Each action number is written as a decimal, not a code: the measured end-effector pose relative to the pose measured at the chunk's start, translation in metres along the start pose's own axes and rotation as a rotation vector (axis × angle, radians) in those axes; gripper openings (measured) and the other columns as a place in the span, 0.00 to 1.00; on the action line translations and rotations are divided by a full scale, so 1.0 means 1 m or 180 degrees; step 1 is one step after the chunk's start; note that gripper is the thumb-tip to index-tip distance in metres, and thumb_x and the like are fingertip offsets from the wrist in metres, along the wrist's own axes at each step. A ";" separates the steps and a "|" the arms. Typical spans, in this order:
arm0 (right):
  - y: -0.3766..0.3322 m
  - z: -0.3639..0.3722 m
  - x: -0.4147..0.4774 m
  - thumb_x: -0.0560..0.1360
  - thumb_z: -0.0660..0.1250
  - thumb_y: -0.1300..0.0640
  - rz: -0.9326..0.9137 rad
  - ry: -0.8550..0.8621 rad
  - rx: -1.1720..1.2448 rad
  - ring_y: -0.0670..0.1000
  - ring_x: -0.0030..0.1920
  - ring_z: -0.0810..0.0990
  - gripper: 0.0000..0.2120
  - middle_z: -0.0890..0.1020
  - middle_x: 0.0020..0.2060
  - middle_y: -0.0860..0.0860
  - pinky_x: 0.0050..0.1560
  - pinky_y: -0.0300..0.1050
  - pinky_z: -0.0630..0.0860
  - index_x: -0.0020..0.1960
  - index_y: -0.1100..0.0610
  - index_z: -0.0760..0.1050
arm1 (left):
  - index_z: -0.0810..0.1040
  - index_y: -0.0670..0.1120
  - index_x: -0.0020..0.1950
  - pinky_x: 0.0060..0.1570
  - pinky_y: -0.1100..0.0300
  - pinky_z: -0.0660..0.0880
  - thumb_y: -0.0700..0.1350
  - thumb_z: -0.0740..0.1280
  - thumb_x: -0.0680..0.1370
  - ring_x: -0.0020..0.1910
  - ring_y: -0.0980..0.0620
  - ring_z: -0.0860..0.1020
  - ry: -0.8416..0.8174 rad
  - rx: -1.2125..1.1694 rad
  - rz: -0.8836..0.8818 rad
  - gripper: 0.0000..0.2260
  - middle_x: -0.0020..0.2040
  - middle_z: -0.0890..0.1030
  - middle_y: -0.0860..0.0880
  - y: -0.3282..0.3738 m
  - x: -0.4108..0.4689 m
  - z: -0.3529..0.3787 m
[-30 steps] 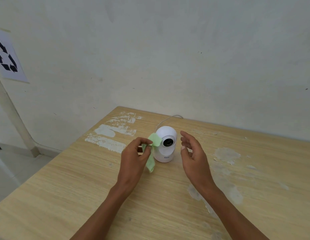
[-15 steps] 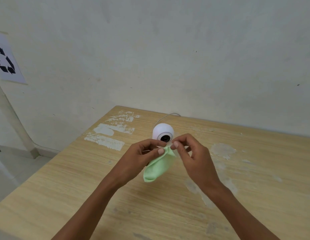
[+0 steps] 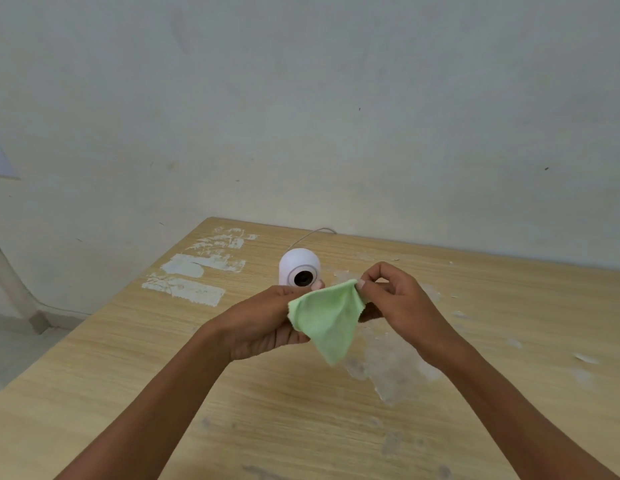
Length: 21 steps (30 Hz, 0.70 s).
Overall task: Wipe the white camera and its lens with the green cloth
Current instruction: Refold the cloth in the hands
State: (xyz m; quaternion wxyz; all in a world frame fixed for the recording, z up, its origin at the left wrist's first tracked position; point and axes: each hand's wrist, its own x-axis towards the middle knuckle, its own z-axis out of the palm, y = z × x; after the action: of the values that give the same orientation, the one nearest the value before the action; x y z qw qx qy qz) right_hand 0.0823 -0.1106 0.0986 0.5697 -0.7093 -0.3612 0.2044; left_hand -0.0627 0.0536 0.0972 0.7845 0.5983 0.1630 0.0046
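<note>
We pinch the green cloth (image 3: pixel 327 317) between left hand (image 3: pixel 263 322) and right hand (image 3: pixel 395 299), spreading a clean face for the camera (image 3: pixel 300 268) near the table's (image 3: pixel 128 358) far edge.

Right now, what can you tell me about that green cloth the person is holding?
The green cloth is small, pale green and soft-looking, with a slightly frayed right edge. It is held up above the table, in front of the white camera without touching it. The left hand grips its left side, the right hand pinches its top corner, and a point hangs downward.
</note>
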 end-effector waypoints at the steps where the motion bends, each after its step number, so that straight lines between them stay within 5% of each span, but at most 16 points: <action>1: 0.000 -0.003 0.000 0.81 0.65 0.60 0.0171 0.0023 0.0202 0.56 0.34 0.83 0.07 0.83 0.36 0.61 0.41 0.52 0.83 0.46 0.62 0.75 | 0.79 0.37 0.65 0.43 0.62 0.82 0.53 0.68 0.79 0.43 0.51 0.80 -0.0060 -0.0160 -0.0152 0.22 0.51 0.82 0.42 0.000 0.001 0.000; 4: 0.001 -0.012 0.001 0.81 0.64 0.61 0.0518 0.0140 0.0645 0.53 0.30 0.80 0.07 0.82 0.32 0.55 0.37 0.49 0.80 0.45 0.60 0.75 | 0.75 0.35 0.69 0.42 0.62 0.84 0.61 0.72 0.73 0.40 0.50 0.81 -0.0090 -0.0326 -0.0347 0.35 0.53 0.79 0.39 -0.002 0.005 -0.001; 14: 0.015 -0.044 -0.001 0.81 0.63 0.59 0.1013 0.0236 -0.0268 0.53 0.31 0.83 0.06 0.85 0.33 0.55 0.34 0.47 0.79 0.48 0.61 0.75 | 0.84 0.38 0.55 0.39 0.67 0.81 0.44 0.73 0.77 0.35 0.57 0.80 0.0240 0.0398 0.0112 0.11 0.42 0.83 0.48 0.000 0.011 -0.008; 18: 0.018 -0.039 -0.004 0.81 0.62 0.58 0.0712 0.0264 -0.1411 0.50 0.47 0.81 0.06 0.83 0.49 0.51 0.46 0.46 0.76 0.54 0.57 0.77 | 0.83 0.47 0.47 0.51 0.56 0.81 0.52 0.68 0.82 0.47 0.53 0.81 0.0511 0.1727 0.0765 0.10 0.47 0.82 0.51 0.006 0.016 -0.001; 21: 0.010 -0.030 -0.004 0.80 0.61 0.63 0.0078 0.0120 -0.1377 0.42 0.63 0.74 0.18 0.77 0.61 0.42 0.62 0.40 0.69 0.67 0.50 0.75 | 0.81 0.48 0.51 0.55 0.55 0.73 0.52 0.62 0.84 0.49 0.53 0.79 0.0445 0.2315 0.0977 0.11 0.51 0.81 0.47 0.012 0.017 0.005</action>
State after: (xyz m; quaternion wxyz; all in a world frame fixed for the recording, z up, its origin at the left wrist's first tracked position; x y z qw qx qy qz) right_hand 0.1035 -0.1349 0.0964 0.4084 -0.8231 -0.3773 0.1157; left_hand -0.0433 0.0553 0.1052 0.4988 0.8526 0.1157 0.1044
